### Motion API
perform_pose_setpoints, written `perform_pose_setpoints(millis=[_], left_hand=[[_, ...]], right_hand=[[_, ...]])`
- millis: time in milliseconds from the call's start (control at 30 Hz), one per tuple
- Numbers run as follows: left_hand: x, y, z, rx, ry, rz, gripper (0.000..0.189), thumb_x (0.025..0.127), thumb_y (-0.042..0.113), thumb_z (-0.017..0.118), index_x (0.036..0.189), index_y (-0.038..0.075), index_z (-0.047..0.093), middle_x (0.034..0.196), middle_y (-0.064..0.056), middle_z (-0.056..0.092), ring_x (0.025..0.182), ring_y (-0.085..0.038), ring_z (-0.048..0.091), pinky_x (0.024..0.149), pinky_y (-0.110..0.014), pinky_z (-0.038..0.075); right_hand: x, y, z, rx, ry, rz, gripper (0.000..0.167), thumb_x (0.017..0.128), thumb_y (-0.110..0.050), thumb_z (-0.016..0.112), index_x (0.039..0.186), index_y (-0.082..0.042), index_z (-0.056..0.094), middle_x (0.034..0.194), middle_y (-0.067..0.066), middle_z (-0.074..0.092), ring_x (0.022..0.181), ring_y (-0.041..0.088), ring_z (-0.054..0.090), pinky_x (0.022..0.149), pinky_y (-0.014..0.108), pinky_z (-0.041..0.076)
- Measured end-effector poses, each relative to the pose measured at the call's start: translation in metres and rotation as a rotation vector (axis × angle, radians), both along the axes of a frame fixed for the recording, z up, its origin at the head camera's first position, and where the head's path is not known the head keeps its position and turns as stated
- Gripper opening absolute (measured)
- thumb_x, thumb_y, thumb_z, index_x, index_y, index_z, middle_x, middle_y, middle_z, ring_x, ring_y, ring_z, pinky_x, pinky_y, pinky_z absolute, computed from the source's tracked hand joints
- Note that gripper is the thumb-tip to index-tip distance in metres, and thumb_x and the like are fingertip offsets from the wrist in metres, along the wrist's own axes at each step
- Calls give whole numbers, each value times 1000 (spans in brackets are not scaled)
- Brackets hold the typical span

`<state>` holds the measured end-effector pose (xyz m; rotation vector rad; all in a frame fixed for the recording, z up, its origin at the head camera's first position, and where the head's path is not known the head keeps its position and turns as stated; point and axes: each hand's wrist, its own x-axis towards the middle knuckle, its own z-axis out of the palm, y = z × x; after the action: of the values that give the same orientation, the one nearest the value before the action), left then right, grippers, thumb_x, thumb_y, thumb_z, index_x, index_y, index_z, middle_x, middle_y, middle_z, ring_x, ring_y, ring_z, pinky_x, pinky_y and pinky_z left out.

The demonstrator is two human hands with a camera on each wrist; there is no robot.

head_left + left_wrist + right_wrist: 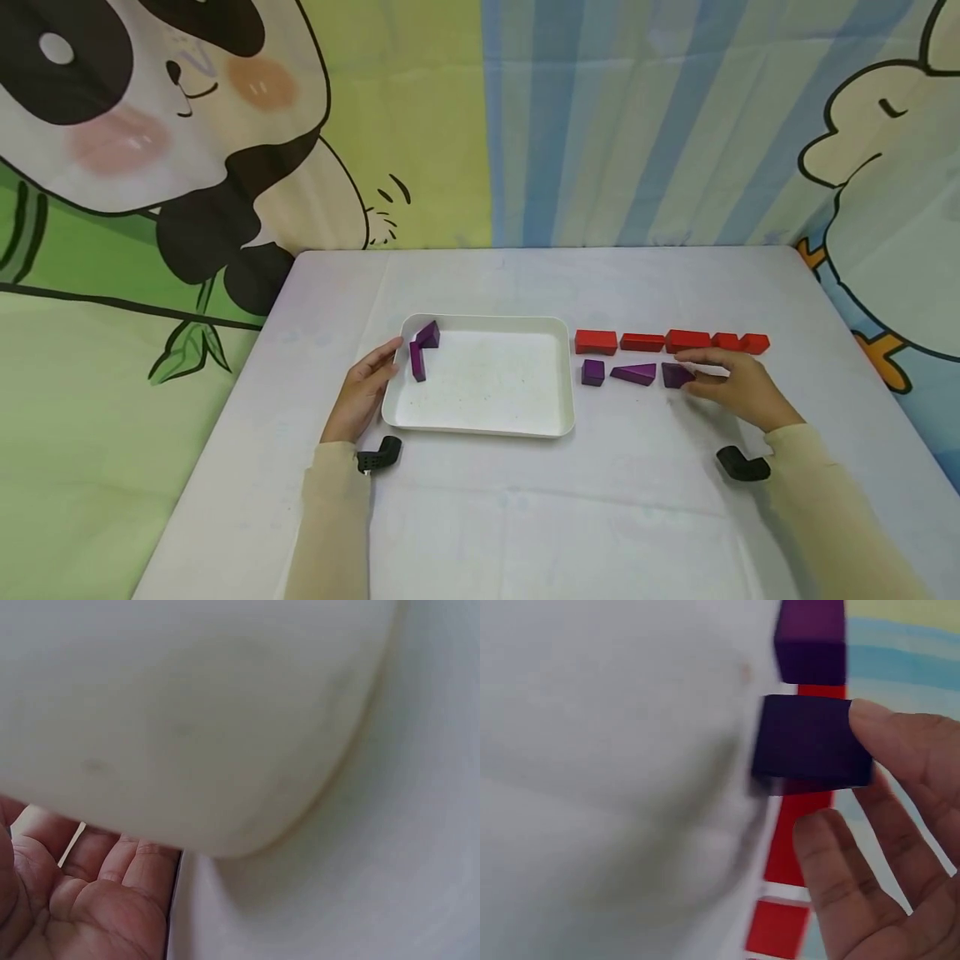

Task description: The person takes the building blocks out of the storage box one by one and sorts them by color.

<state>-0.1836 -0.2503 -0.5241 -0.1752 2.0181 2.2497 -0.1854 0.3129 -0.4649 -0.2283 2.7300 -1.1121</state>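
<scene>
A white tray (480, 425) lies on the table, and my left hand (363, 392) rests against its left side near the far corner. In the left wrist view, the tray's pale wall (195, 735) covers the fingertips of that hand (97, 892), whose fingers look loosely extended. Two purple blocks, a wedge (428, 335) and a narrow one (417, 361), are inside the tray's far left part. To the right, my right hand (738, 387) pinches a dark purple block (810, 742) between thumb and fingers, at the right end of a purple row.
The purple row also has a cube-like block (593, 372) and a long wedge (633, 374). Behind it runs a row of several red blocks, from a large one (596, 342) to a small one (754, 343). A printed cloth (420, 125) hangs behind the table.
</scene>
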Motion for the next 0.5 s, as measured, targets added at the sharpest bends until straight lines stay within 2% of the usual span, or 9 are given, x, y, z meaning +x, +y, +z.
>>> perform_pose_setpoints(millis=[100,200,233,300,367,433,500], left_hand=[[0,-1,0,5,-3,3,54,110,-3,52,162,-9,40,173,-19,34,163,-27,26,125,-27,34],[0,-1,0,13,-2,9,53,110,-4,52,161,-10,41,172,-19,36,162,-25,27,126,-27,33],[0,-2,-1,13,-3,13,53,109,-4,53,161,-10,41,172,-18,37,162,-24,28,127,-27,32],[0,-1,-1,11,0,15,53,109,-4,53,161,-10,41,172,-18,37,162,-25,28,127,-27,31],[0,-1,0,2,1,12,53,109,-3,54,161,-9,42,172,-18,37,162,-25,28,128,-28,31],[0,-1,0,0,1,11,53,109,-2,54,161,-8,43,172,-17,38,162,-24,28,128,-29,30],[1,0,0,-11,0,7,53,110,-1,54,161,-6,44,171,-16,39,162,-24,28,129,-31,30]], right_hand=[[-3,-9,14,5,25,37,50,94,-3,83,141,2,68,144,31,62,133,53,58,103,57,51],[-5,-24,29,15,63,58,45,97,-3,80,141,1,69,145,29,63,135,52,55,107,63,48],[-6,-29,33,22,79,63,43,98,-5,79,140,0,70,144,28,64,135,51,56,108,59,52],[-8,-39,40,1,107,83,40,99,-6,78,139,0,71,143,27,65,132,49,59,104,43,60],[-10,-51,44,-41,133,105,39,100,-5,77,138,0,71,141,26,67,128,46,63,97,23,59],[-13,-62,47,-99,155,129,38,100,-3,77,137,1,71,138,26,68,121,34,70,88,7,52],[-17,-75,49,-171,151,151,39,100,-1,76,138,3,70,138,27,68,116,17,73,89,6,52]])
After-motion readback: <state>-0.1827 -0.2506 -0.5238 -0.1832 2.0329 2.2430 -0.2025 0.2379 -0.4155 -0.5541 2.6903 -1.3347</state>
